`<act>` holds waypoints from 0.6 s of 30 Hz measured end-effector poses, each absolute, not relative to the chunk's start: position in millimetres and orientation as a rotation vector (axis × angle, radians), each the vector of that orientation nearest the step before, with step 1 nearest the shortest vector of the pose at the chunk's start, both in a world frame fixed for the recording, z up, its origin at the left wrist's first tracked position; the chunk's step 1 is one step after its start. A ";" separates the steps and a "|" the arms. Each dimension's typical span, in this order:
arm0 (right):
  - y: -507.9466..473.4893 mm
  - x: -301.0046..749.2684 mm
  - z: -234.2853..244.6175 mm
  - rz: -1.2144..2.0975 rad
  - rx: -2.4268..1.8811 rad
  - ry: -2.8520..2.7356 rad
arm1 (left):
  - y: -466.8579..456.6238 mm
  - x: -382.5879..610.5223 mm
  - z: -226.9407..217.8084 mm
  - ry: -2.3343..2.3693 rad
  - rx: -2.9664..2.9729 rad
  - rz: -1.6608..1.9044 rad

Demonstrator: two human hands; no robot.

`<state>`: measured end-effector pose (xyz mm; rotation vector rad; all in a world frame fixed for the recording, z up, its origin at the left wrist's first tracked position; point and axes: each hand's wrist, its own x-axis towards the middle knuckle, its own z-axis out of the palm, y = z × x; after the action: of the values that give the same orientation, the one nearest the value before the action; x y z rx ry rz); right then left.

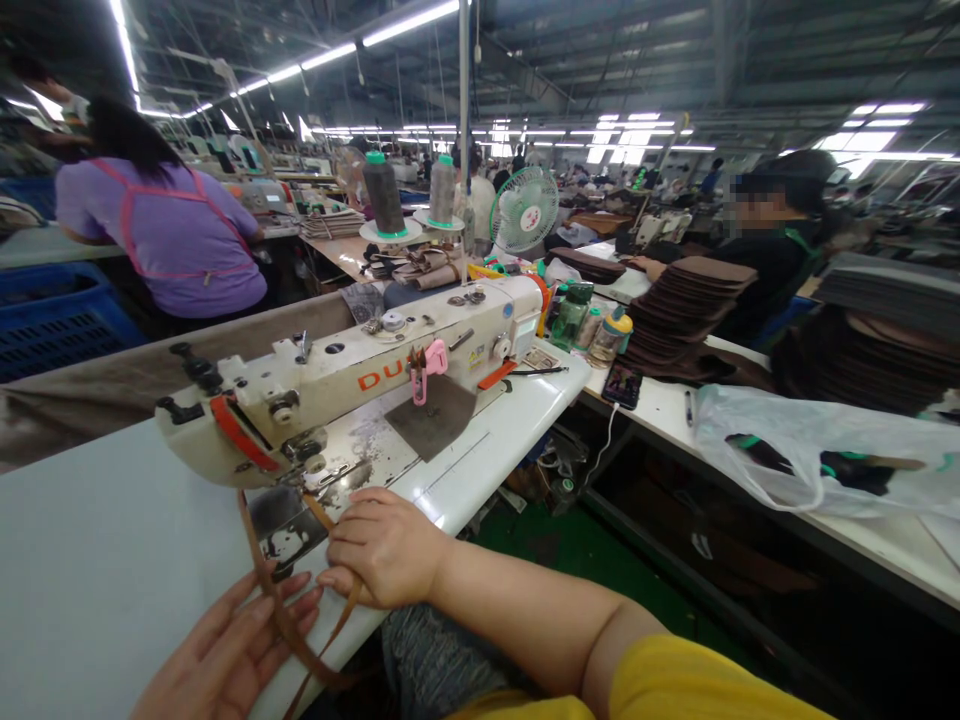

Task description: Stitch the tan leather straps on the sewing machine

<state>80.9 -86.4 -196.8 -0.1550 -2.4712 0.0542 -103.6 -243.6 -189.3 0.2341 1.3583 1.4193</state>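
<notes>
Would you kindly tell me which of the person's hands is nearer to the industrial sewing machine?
The right hand is nearer: it pinches a brown strap just in front of the sewing machine. The left hand lies farther away, toward the lower left, open beside the strap.

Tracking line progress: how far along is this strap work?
Done: can't tell; no finished strap shows. In hand: a brown strap lies across the left hand, pinched by the right hand near the head of the sewing machine. Left: brown panels stacked by a co-worker; can't tell if they belong.
</notes>
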 end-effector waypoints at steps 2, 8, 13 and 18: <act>-86.3 80.6 -197.3 0.052 -0.155 -2.474 | -245.1 -99.9 -187.8 1.376 0.308 1.459; -87.2 80.5 -197.3 0.052 -0.166 -2.458 | -249.9 -100.9 -194.5 1.325 0.286 1.347; -87.5 81.2 -196.1 0.042 -0.169 -2.470 | -246.6 -95.4 -187.5 1.364 0.352 1.463; -87.3 80.8 -196.4 0.044 -0.168 -2.468 | -245.6 -101.1 -194.4 1.392 0.300 1.454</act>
<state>80.8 -87.3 -196.4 -0.1677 -2.4681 0.0443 -101.1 -245.6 -194.4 0.2995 1.3924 1.4536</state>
